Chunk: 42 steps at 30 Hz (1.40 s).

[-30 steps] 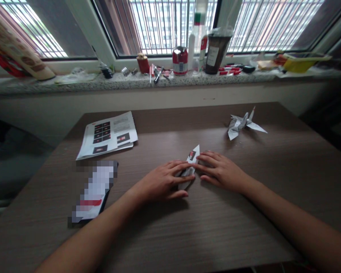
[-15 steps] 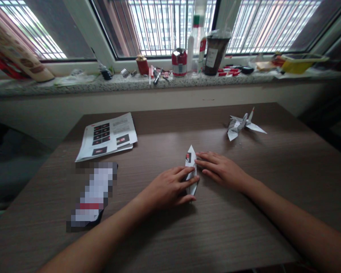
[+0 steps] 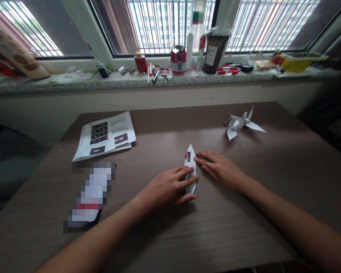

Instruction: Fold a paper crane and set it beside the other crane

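A narrow, pointed piece of folded paper point(image 3: 190, 162), white with a small dark and red print, lies on the brown table in front of me. My left hand point(image 3: 172, 185) rests across its lower half, fingers spread and pressing it to the tabletop. My right hand point(image 3: 220, 167) lies at the paper's right side with fingers stretched out, the fingertips touching its edge. Part of the paper is hidden under my left fingers. Farther back on the right stands a folded paper crane point(image 3: 238, 123).
Printed sheets point(image 3: 105, 136) lie at the table's back left, with a pixelated phone point(image 3: 92, 195) nearer me. On the granite windowsill point(image 3: 113, 84) behind stand a red can point(image 3: 178, 60), a dark drink cup point(image 3: 215, 51), a clear bottle and a yellow container point(image 3: 297, 65).
The right fingers have drawn closer together along the paper's right edge. My left hand stays on the paper, and the view has shifted slightly.
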Each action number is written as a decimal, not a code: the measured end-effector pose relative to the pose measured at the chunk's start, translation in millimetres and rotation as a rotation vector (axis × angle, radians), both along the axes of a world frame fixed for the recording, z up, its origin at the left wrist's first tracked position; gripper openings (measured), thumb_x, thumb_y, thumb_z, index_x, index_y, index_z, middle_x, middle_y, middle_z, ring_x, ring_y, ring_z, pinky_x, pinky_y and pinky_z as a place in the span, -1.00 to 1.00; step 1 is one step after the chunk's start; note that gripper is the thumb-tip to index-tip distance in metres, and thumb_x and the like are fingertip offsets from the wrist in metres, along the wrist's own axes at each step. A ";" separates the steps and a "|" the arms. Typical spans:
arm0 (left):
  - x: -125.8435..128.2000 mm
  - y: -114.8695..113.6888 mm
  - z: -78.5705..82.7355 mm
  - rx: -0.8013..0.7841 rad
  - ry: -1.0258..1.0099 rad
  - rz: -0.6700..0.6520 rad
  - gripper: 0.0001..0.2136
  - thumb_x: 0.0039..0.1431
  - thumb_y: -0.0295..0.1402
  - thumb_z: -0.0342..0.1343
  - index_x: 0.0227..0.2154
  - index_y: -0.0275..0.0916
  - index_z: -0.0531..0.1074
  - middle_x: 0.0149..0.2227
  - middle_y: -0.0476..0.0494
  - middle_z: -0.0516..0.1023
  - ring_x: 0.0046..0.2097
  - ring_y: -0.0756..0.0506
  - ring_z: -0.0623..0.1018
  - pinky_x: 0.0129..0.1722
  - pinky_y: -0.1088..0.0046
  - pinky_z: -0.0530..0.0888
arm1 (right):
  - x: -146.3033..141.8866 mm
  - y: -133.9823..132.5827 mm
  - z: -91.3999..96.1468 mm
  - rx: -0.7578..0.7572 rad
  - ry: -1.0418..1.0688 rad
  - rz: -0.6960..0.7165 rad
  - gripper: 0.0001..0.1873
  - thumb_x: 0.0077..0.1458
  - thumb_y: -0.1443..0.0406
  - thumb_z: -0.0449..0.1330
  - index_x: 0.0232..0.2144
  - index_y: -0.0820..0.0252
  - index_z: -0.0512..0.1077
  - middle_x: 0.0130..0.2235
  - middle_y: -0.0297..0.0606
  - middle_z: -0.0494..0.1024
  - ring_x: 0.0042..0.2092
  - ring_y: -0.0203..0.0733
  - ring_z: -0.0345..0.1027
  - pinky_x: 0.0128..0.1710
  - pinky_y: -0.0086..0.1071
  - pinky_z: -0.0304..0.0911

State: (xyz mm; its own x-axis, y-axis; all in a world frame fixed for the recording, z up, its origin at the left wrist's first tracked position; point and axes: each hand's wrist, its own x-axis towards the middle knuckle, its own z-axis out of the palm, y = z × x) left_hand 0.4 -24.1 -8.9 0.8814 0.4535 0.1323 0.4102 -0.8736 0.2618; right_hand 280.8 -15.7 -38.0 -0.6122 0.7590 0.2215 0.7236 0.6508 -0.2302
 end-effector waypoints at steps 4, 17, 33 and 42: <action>-2.2 1.5 -2.5 -0.019 -0.016 -0.004 -0.50 0.43 -0.05 0.10 0.30 -0.16 0.36 0.34 -0.29 0.37 0.29 -0.31 0.43 0.22 0.06 0.50 | -2.6 2.7 -3.7 -0.004 0.007 -0.050 -0.50 0.48 0.21 -0.02 0.40 0.01 0.23 0.39 -0.17 0.32 0.35 0.03 0.24 0.33 0.05 0.25; -5.3 5.5 -6.0 0.025 -0.016 0.061 -0.47 0.44 -0.03 0.08 0.33 -0.19 0.31 0.35 -0.25 0.36 0.34 -0.29 0.37 0.29 0.05 0.40 | 2.3 2.5 7.1 -0.002 0.066 0.122 -0.53 0.45 0.25 0.07 0.34 -0.06 0.32 0.35 -0.21 0.38 0.37 0.02 0.21 0.32 0.10 0.20; -3.9 2.0 -2.9 0.009 -0.015 0.088 -0.49 0.47 -0.06 0.03 0.32 -0.22 0.31 0.35 -0.26 0.37 0.29 -0.28 0.43 0.26 0.08 0.44 | 14.3 -9.8 19.3 -0.062 -0.014 0.306 -0.50 0.34 0.28 0.20 0.28 -0.14 0.40 0.37 -0.17 0.36 0.35 0.00 0.25 0.40 0.23 -0.03; -2.9 2.6 -4.3 0.031 -0.026 0.079 -0.53 0.47 -0.08 0.04 0.30 -0.21 0.33 0.34 -0.26 0.38 0.28 -0.29 0.44 0.23 0.08 0.45 | 15.1 -11.8 27.9 -0.112 0.000 0.352 -0.50 0.27 0.32 0.26 0.22 -0.21 0.46 0.43 -0.24 0.25 0.39 0.05 0.19 0.39 0.28 -0.05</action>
State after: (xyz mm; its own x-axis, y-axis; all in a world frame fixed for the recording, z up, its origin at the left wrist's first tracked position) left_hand -2.5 -21.4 -13.3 0.8391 0.5166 0.1702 0.4714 -0.8468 0.2464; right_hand 296.0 -27.5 -10.0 -0.8399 0.5219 0.1490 0.4601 0.8303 -0.3144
